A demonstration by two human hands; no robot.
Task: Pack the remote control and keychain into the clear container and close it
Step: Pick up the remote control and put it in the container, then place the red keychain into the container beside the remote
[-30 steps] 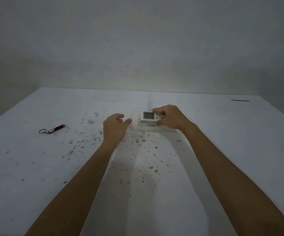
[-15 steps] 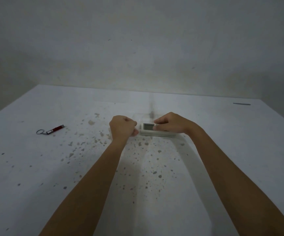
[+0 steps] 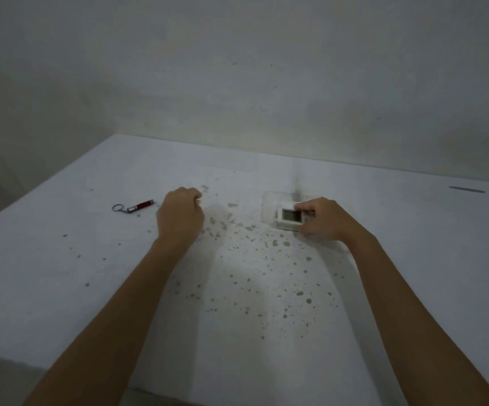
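The white remote control (image 3: 289,217) with a small grey screen lies in the clear container (image 3: 275,200) right of the table's middle. My right hand (image 3: 322,219) grips the remote's right end and hides that part. The container's clear walls are faint and its lid is not discernible. A red keychain (image 3: 136,206) with a metal ring lies on the table to the left. My left hand (image 3: 180,213) hovers between keychain and container, fingers curled with nothing in them, a short way right of the keychain.
The white table (image 3: 61,273) is speckled with dark stains across its middle. A thin dark strip (image 3: 467,189) lies at the far right edge. A plain wall stands behind the table. The table's near edge shows at the bottom left.
My left hand has left the container and moved left toward the keychain. My right hand has stayed on the remote in the container. The camera view has shifted left.
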